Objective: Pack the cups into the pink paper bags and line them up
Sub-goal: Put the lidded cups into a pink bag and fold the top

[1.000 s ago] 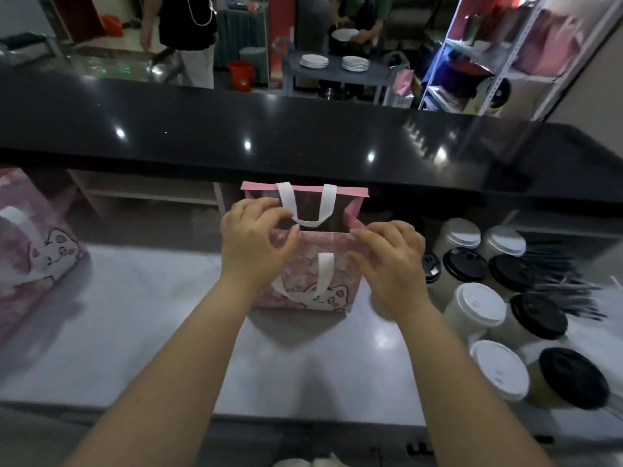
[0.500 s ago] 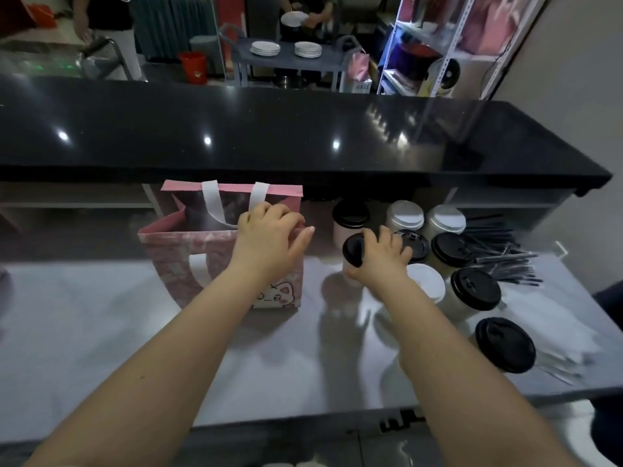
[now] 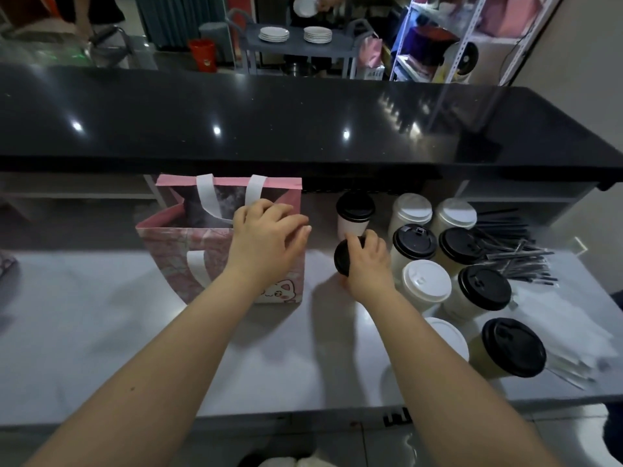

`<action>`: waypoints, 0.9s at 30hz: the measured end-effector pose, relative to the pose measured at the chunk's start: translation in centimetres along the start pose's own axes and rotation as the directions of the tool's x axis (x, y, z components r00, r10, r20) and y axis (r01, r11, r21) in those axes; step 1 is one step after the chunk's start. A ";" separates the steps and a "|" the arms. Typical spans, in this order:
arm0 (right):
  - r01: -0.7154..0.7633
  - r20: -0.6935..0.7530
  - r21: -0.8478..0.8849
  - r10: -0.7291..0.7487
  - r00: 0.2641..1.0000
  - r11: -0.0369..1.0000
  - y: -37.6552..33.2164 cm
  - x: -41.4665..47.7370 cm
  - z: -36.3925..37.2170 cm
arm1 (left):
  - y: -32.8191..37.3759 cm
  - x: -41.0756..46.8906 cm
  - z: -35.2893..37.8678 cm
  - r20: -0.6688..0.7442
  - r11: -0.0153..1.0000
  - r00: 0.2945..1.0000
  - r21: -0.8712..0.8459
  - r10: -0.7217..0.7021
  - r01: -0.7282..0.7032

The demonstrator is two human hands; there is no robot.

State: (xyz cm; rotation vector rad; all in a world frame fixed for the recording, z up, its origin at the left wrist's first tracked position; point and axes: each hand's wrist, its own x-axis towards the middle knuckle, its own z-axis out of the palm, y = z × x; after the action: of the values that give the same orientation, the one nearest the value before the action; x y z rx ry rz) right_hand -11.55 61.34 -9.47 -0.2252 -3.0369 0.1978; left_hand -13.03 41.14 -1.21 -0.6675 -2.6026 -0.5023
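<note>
Black-lidded cup (image 3: 342,259), body hidden, clasped by right grip (image 3: 367,264); left grip (image 3: 266,241) pinches bag (image 3: 168,251) rim

The left forearm (image 3: 161,365) and right forearm (image 3: 448,372) are bare (one small mole on the left). The left hand (image 3: 266,244) has short nails.

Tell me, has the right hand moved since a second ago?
Yes. The right hand left the pink bag's rim, moving right to grip a black-lidded cup beside it.
</note>
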 end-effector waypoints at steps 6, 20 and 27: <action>-0.039 -0.198 0.492 0.155 0.968 0.870 -0.2 0.8 -5.4 | -1.9 0.1 -2.5 -0.056 1.000 0.998 -0.005 -0.003 0.002; 0.449 -0.397 0.689 -0.223 0.890 0.568 -12.1 2.4 -17.6 | -15.6 0.1 -9.8 0.045 0.997 0.996 -0.004 -0.074 0.074; 0.408 -0.286 0.607 -0.292 0.913 0.682 -16.1 1.8 -14.9 | -17.4 -0.6 -9.1 0.376 0.980 0.922 -0.136 -0.088 0.149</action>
State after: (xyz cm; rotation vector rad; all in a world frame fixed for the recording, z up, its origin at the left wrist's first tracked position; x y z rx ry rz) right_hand -14.10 47.64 7.53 0.3814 -2.5565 1.1193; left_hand -18.95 22.75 2.12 -0.7176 -2.9943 -0.6905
